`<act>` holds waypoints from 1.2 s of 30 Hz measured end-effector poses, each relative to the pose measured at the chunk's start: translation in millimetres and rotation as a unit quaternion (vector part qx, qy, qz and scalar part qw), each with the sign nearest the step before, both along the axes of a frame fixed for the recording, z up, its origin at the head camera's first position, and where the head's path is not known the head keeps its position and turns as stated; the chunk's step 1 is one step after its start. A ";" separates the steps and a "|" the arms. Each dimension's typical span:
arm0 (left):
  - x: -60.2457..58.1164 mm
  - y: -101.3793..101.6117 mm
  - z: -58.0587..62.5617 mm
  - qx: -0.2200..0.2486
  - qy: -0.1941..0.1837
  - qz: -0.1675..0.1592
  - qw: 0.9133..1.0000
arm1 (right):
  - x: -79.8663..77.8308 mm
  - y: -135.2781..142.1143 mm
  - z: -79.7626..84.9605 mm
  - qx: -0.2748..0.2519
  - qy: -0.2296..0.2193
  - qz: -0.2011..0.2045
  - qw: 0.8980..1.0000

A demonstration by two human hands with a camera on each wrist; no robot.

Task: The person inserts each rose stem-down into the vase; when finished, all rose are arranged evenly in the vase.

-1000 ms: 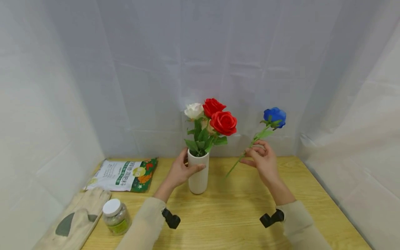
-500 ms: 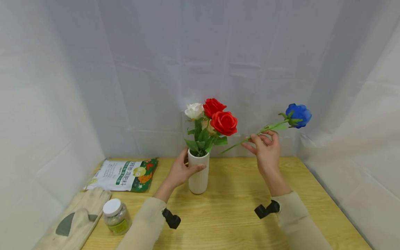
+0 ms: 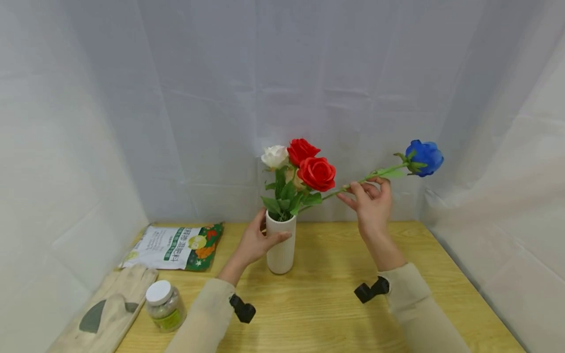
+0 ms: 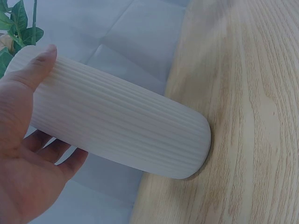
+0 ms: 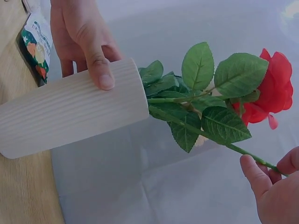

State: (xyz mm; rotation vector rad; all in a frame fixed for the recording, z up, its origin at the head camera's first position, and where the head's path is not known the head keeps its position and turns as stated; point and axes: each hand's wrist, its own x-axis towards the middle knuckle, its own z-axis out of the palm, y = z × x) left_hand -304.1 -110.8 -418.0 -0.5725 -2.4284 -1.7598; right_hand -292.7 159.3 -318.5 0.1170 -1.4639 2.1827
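A white ribbed vase (image 3: 280,252) stands upright on the table, and my left hand (image 3: 258,240) grips it near the top with the thumb across its front. Out of the vase rise two red roses (image 3: 316,174), a white rose (image 3: 274,157) and a pale one mostly hidden behind leaves. My right hand (image 3: 372,208) pinches the green stem of a blue rose (image 3: 423,158), which slants with its bloom out to the right. In the right wrist view the lower end of that stem (image 5: 243,150) reaches the leaves at the vase mouth, its tip hidden there.
A white and green packet (image 3: 176,247) lies at the back left of the wooden table (image 3: 326,314). Nearer me are a pale work glove (image 3: 110,304) and a clear jar (image 3: 165,306) with a white lid. White sheets (image 3: 220,98) hang behind and at both sides.
My right hand has lifted the blue rose, tipped it flatter, then brought its stem end leftward to the vase mouth. The left hand and vase have stayed put.
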 end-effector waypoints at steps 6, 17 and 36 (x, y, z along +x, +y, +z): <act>0.4 0.2 0.1 0.002 0.001 0.000 1.000 | -0.8 -8.5 2.3 0.010 0.027 0.006 1.000; 1.3 1.0 3.0 -0.012 -0.003 0.010 1.000 | 2.4 -34.4 -1.4 0.071 0.061 0.082 0.992; -0.6 4.8 1.5 0.008 -0.010 0.005 1.000 | 0.5 -45.3 8.5 0.133 0.098 0.036 0.986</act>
